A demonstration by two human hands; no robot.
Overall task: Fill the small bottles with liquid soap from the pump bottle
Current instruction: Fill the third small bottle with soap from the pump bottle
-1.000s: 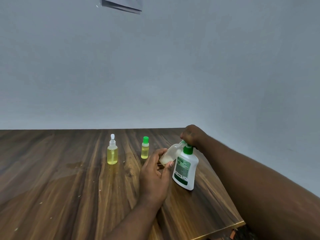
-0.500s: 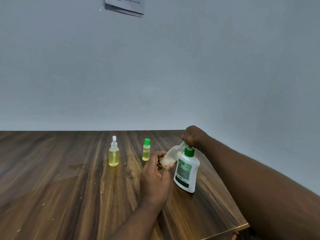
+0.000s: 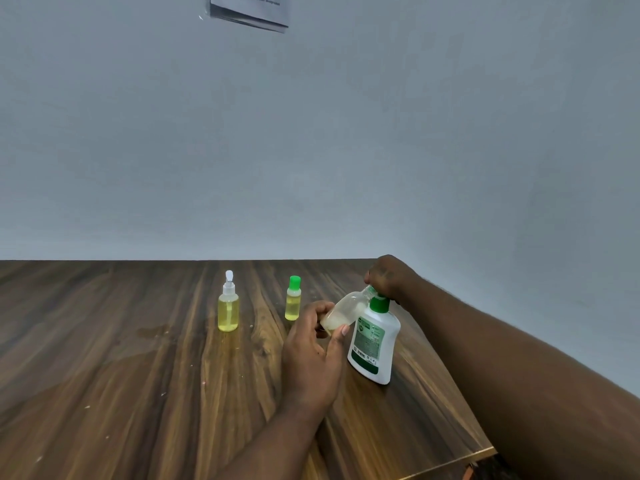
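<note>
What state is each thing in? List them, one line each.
Pump bottle: upright, right hand grips its pump.
Clear bottle: tilted against the pump, left hand holds it, little soap inside.
Spray bottle: upright, capped, nearly full.
Green-capped bottle: upright, capped, nearly full.

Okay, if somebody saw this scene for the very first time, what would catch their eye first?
The hands near the table's right end: the right hand sits on top of the white pump bottle, while the left hand holds a small clear bottle tilted up to its nozzle. To their left stand two bottles of yellow liquid, a white-topped spray bottle and a green-capped bottle.
</note>
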